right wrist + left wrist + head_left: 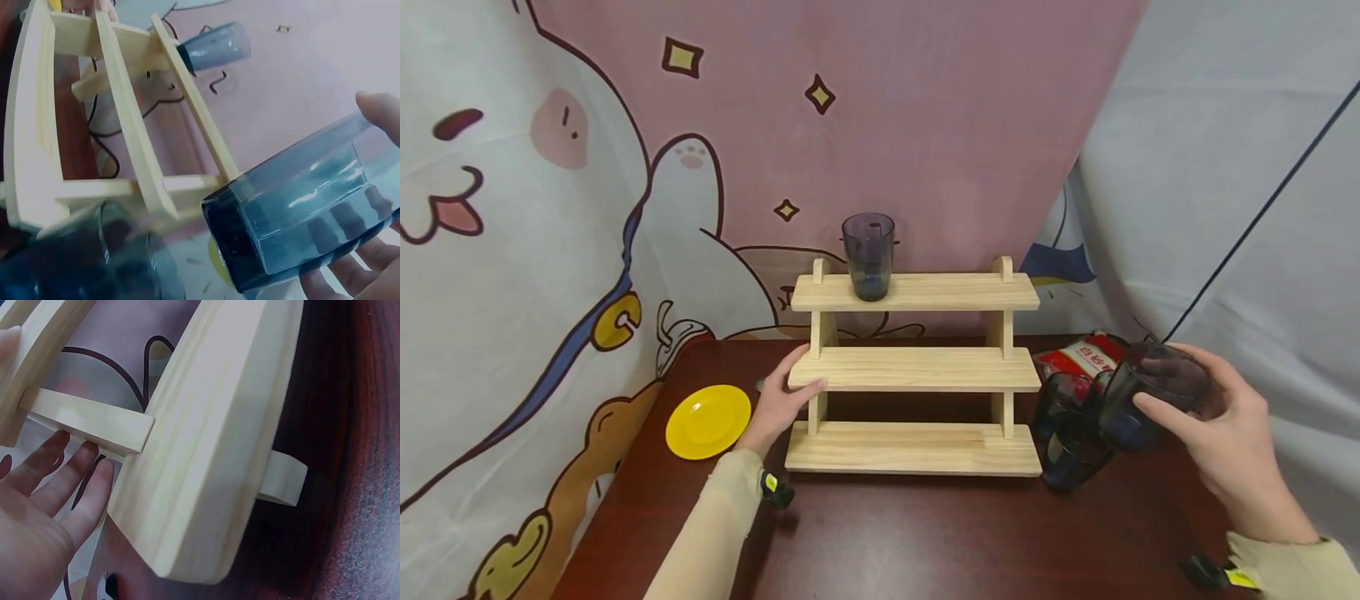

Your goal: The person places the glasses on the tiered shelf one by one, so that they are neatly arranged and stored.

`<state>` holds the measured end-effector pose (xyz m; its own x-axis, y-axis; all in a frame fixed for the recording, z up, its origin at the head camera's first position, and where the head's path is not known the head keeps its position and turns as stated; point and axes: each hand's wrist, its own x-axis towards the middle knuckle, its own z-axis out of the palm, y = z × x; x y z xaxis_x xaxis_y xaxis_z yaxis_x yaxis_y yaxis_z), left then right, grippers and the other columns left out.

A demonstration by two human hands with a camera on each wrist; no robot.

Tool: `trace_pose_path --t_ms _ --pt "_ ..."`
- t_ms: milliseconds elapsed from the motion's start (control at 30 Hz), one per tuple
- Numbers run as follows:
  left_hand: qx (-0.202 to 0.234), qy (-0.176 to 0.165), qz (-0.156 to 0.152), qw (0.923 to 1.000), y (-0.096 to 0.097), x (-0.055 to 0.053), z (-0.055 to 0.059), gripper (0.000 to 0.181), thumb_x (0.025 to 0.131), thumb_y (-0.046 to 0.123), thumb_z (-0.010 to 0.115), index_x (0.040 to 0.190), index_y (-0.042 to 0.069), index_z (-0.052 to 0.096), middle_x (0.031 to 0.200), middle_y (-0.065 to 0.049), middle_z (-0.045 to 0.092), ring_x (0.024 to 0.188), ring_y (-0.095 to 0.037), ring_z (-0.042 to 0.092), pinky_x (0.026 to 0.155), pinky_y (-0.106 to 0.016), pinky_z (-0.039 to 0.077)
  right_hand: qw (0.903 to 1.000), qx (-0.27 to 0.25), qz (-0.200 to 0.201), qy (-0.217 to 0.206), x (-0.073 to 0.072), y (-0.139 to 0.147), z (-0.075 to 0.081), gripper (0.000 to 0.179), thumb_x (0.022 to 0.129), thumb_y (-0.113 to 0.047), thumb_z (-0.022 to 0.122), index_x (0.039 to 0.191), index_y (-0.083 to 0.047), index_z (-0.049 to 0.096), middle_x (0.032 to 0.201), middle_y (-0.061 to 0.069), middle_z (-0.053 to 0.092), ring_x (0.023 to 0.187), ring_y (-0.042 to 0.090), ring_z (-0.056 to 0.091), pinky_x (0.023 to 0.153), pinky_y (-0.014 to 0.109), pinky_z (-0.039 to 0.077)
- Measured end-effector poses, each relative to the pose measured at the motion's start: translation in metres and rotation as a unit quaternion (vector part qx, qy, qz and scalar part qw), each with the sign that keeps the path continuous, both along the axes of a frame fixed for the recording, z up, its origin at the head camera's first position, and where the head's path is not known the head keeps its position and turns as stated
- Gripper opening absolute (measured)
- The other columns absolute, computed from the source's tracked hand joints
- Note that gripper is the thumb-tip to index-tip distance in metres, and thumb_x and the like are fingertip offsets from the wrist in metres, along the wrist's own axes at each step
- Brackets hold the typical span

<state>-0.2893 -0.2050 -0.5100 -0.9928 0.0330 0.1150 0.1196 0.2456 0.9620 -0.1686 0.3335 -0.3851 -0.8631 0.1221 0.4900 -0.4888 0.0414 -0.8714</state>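
A light wooden three-tier shelf (917, 450) stands on the table. My left hand (775, 408) grips the left end of its middle tier, thumb on the board and the other fingers by the upright (87, 419). My right hand (1240, 433) holds a dark blue, see-through drinking glass (294, 206) off to the right of the shelf. The held glass is tilted, its base towards the shelf. Close below it are more dark blue glasses (1071, 458), partly overlapping one another in the head view. Another blue glass (870, 258) stands upright on the top tier, left of centre.
To the left of the shelf lies a yellow plate (707, 421). A red and white packet (1082, 357) sits behind the glasses on the right. Printed cloth (970, 150) hangs behind and around the dark red-brown table (910, 533).
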Motion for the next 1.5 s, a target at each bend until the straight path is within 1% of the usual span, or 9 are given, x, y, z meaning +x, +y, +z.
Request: trace_pose_path --t_ms 100,200,267,433,633,767,967,1167,1500 --pt "0.003 0.0 -0.001 1.0 0.0 0.001 0.001 0.074 0.094 0.034 0.082 0.157 0.042 0.046 0.16 -0.005 0.046 0.119 -0.038 0.064 0.092 -0.051 0.06 0.9995 0.032 -0.004 0.001 -0.008 -0.012 0.007 0.072 0.081 0.027 0.072 0.147 0.005 0.053 0.121 0.005 0.074 0.11 0.011 0.07 0.08 0.014 0.056" --pt "0.005 -0.001 0.0 1.0 0.0 0.001 0.001 0.074 0.094 0.033 0.082 0.158 0.04 0.046 0.16 -0.005 0.047 0.118 -0.038 0.064 0.092 -0.051 0.06 0.9953 0.092 -0.026 -0.01 -0.017 -0.023 0.012 0.072 0.083 0.02 0.077 0.148 0.0 0.054 0.122 0.004 0.072 0.107 0.011 0.069 0.079 0.013 0.056" --pt "0.005 -0.003 0.0 1.0 0.0 0.001 0.0 0.074 0.094 0.033 0.082 0.158 0.039 0.045 0.16 -0.005 0.047 0.118 -0.038 0.064 0.092 -0.052 0.06 0.9878 0.146 -0.051 -0.02 -0.024 -0.03 0.015 0.071 0.085 0.013 0.08 0.149 -0.005 0.055 0.121 0.002 0.07 0.104 0.01 0.067 0.077 0.013 0.055" --pt "0.005 -0.005 -0.004 1.0 -0.001 0.0 -0.001 0.074 0.094 0.034 0.082 0.159 0.039 0.045 0.16 -0.005 0.047 0.119 -0.038 0.063 0.092 -0.05 0.059 0.9752 0.205 -0.073 -0.04 -0.042 -0.048 0.02 0.071 0.088 0.0 0.084 0.151 -0.013 0.054 0.123 -0.004 0.067 0.101 0.006 0.066 0.075 0.013 0.054" --pt "0.017 -0.009 -0.01 0.9998 -0.001 0.0 -0.002 0.075 0.094 0.034 0.082 0.16 0.037 0.044 0.161 -0.006 0.046 0.118 -0.038 0.064 0.093 -0.049 0.059 0.9759 0.206 -0.056 -0.046 -0.063 -0.072 0.028 0.071 0.089 -0.009 0.085 0.151 -0.015 0.053 0.127 0.002 0.067 0.103 0.006 0.066 0.079 0.014 0.055" --pt "0.018 -0.012 -0.011 0.9997 -0.001 -0.001 -0.003 0.074 0.094 0.035 0.082 0.158 0.041 0.045 0.161 -0.005 0.045 0.118 -0.037 0.064 0.093 -0.049 0.059 0.9751 0.209 -0.051 -0.055 -0.074 -0.085 0.035 0.069 0.091 -0.019 0.085 0.152 -0.019 0.053 0.131 0.007 0.067 0.105 0.008 0.065 0.08 0.014 0.055" --pt "0.015 -0.004 -0.009 0.9998 -0.001 -0.002 -0.003 0.074 0.094 0.035 0.082 0.158 0.041 0.045 0.16 -0.005 0.047 0.117 -0.038 0.064 0.093 -0.051 0.059 0.973 0.215 -0.054 -0.065 -0.093 -0.104 0.05 0.069 0.09 -0.035 0.085 0.151 -0.025 0.053 0.135 0.003 0.066 0.112 0.011 0.062 0.084 0.015 0.053" --pt "0.012 -0.009 -0.008 0.9999 -0.002 -0.001 -0.001 0.074 0.094 0.036 0.082 0.158 0.042 0.044 0.16 -0.006 0.046 0.118 -0.037 0.064 0.094 -0.051 0.059 0.9706 0.223 -0.06 -0.066 -0.113 -0.118 0.058 0.075 0.089 -0.045 0.085 0.153 -0.027 0.051 0.136 0.001 0.064 0.114 0.012 0.061 0.091 0.023 0.05" --pt "0.014 -0.011 -0.006 0.9998 -0.001 -0.001 -0.001 0.074 0.095 0.035 0.081 0.159 0.041 0.044 0.16 -0.007 0.047 0.117 -0.036 0.065 0.093 -0.048 0.059 0.9768 0.196 -0.038 -0.078 -0.142 -0.138 0.067 0.081 0.087 -0.05 0.085 0.154 -0.026 0.048 0.137 0.003 0.061 0.119 0.015 0.059 0.095 0.031 0.052"
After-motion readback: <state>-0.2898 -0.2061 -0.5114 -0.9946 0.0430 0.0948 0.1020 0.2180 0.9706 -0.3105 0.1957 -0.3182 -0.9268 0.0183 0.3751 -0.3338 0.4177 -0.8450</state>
